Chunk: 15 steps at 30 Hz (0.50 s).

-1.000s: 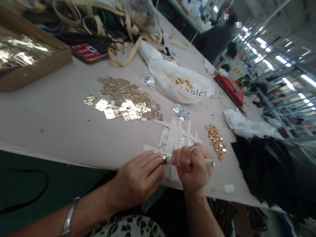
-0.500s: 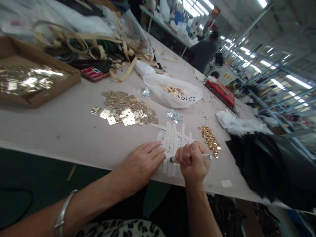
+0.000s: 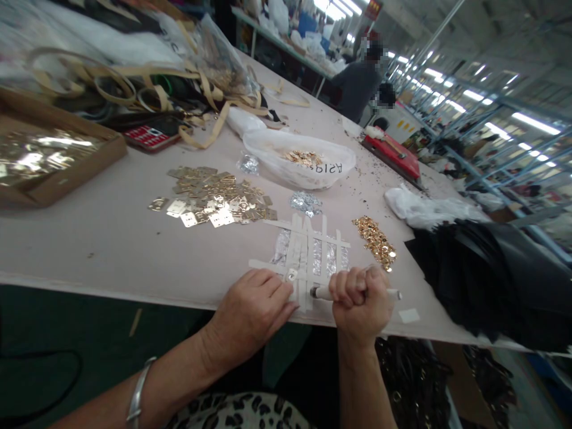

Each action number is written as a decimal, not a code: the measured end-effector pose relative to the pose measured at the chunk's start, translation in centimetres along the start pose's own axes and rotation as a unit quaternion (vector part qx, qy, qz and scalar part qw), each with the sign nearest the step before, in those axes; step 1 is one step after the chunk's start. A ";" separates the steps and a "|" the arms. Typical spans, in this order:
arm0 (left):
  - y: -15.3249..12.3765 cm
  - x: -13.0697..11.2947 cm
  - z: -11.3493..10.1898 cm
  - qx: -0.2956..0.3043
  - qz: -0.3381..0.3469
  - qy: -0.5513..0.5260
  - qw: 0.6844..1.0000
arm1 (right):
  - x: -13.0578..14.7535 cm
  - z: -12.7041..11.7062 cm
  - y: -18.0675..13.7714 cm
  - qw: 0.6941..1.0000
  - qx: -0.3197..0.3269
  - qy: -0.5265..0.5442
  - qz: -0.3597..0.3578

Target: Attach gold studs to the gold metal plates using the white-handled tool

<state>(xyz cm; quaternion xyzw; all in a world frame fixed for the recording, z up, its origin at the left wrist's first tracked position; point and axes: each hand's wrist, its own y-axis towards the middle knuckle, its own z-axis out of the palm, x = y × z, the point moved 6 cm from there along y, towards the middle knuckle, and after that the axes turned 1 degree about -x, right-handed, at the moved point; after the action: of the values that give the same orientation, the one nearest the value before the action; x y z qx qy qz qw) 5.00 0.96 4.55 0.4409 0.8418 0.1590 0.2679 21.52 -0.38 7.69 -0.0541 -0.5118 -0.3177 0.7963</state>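
My right hand (image 3: 361, 302) is a fist around a white, pen-like tool (image 3: 322, 292) with a dark tip. The tool lies nearly level, its tip pointing left over the lower ends of pale strips (image 3: 302, 253). These strips cross each other on a patch of clear, crinkled plastic (image 3: 281, 245). My left hand (image 3: 254, 307) rests at the left of the strips' lower ends, fingers bent and pressed together; what they pinch, if anything, is hidden. Just above its fingertips a small shiny metal piece (image 3: 292, 274) lies on a strip.
Gold plates (image 3: 218, 199) are heaped at left, near a cardboard box (image 3: 67, 185) of metal parts. Beyond the strips are silver pieces (image 3: 306, 202) and a white bag (image 3: 299, 173). Gold studs (image 3: 375, 241) and black sheets (image 3: 487, 280) lie right. A person (image 3: 360, 83) is farther back.
My left hand's fingers have gone from stretched out to bent, drawn back from the plastic. The right fist with the tool has shifted slightly right and down. The small metal piece now shows.
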 end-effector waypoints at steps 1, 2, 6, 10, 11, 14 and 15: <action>-0.5 -0.4 -0.1 -0.012 0.003 -0.026 1.000 | -0.2 -0.2 0.3 1.000 -0.017 0.013 0.009; -0.8 -0.8 -0.3 -0.019 0.013 -0.052 0.998 | -0.4 -0.5 0.6 0.999 -0.035 0.025 0.020; -0.8 -0.1 -1.1 -0.027 0.035 -0.070 0.997 | -2.0 -1.5 1.8 0.989 -0.106 0.078 0.070; -0.1 1.6 -1.1 0.003 0.063 -0.029 0.998 | -4.1 -2.0 2.2 0.971 -0.164 0.130 0.115; 0.0 1.8 -1.0 0.011 0.072 -0.028 0.997 | -4.4 -2.1 2.2 0.969 -0.172 0.135 0.119; -0.1 2.0 -0.5 0.019 0.080 -0.027 0.996 | -5.0 -2.0 2.0 0.968 -0.177 0.133 0.122; -0.2 2.0 -0.4 0.017 0.078 -0.026 0.996 | -5.0 -1.9 1.9 0.969 -0.172 0.128 0.121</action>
<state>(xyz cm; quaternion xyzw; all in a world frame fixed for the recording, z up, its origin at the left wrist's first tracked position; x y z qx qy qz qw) 3.71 2.52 4.13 0.5140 0.8000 0.1531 0.2688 22.74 2.63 2.96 -0.2109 -0.3330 -0.3068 0.8663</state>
